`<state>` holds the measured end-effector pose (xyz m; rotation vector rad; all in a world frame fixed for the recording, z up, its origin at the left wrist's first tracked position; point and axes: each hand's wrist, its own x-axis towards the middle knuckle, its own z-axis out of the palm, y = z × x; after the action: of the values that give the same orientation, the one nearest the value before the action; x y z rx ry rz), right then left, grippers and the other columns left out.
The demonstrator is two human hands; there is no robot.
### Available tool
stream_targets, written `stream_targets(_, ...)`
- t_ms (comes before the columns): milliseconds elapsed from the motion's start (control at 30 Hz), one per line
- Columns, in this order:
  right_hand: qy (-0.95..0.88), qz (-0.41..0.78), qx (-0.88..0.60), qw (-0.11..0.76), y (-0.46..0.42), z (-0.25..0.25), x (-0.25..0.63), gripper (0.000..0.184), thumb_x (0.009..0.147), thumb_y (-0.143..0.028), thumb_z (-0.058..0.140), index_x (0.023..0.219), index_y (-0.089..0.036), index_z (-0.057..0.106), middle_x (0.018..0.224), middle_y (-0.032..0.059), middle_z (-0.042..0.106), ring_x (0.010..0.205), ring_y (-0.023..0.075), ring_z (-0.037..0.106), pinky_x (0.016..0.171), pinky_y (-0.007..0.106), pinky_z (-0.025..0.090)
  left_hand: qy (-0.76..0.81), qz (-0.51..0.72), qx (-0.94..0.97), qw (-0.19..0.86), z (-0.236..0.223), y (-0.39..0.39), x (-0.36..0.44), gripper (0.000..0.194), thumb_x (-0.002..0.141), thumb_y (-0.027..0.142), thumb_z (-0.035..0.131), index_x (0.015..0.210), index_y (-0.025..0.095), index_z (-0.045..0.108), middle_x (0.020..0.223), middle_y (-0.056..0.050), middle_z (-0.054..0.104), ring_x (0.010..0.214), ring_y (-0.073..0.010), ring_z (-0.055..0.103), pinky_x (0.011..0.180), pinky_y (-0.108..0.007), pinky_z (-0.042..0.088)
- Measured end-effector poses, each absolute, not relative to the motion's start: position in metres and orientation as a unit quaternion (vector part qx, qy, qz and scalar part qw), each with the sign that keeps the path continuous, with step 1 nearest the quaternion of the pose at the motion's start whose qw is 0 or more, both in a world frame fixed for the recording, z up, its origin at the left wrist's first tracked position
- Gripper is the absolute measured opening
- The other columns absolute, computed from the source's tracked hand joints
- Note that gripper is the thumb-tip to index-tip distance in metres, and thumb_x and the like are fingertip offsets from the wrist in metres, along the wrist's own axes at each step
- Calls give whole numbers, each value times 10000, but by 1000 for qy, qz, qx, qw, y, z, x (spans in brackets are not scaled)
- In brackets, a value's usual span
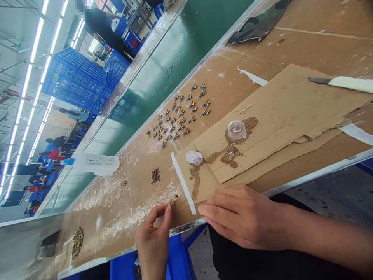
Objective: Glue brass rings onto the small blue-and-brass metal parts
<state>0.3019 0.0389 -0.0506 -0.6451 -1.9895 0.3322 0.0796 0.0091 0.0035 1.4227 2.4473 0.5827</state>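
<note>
My left hand is closed in a pinch at the table's near edge, with a tiny brown-gold piece at its fingertips. Another small brown piece lies just beyond. My right hand is closed by the near edge of the cardboard sheet; what its fingers hold, if anything, is hidden. A pile of small brown ring-like pieces lies beyond my left hand. Several small blue-and-yellow figures are spread in rows farther back, and a single figure lies apart to the left.
On the cardboard stand a clear round cup and a small whitish dish, with wet stains around them. A knife lies at right. At left are a clear bottle and a heap of gold-brown pieces. Blue crates stand behind.
</note>
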Motion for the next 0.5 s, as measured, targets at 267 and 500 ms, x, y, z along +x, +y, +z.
stream_targets(267, -815, 148, -264, 495, 38, -51, 302, 138, 850, -136, 501, 973, -105, 555, 689, 1, 533, 633, 104, 453, 573, 243, 358, 830, 148, 530, 96, 16, 19, 90, 321, 579, 546, 631, 642, 240, 706, 651, -26, 688, 584, -212, 601, 626, -315, 465)
stream_targets(500, -815, 151, -259, 496, 38, -51, 302, 152, 855, -145, 497, 990, -106, 556, 687, -1, 526, 633, 102, 443, 576, 233, 366, 806, 101, 579, 73, 16, 21, 86, 276, 664, 506, 594, 669, 252, 701, 663, -12, 689, 543, -189, 587, 648, -311, 471)
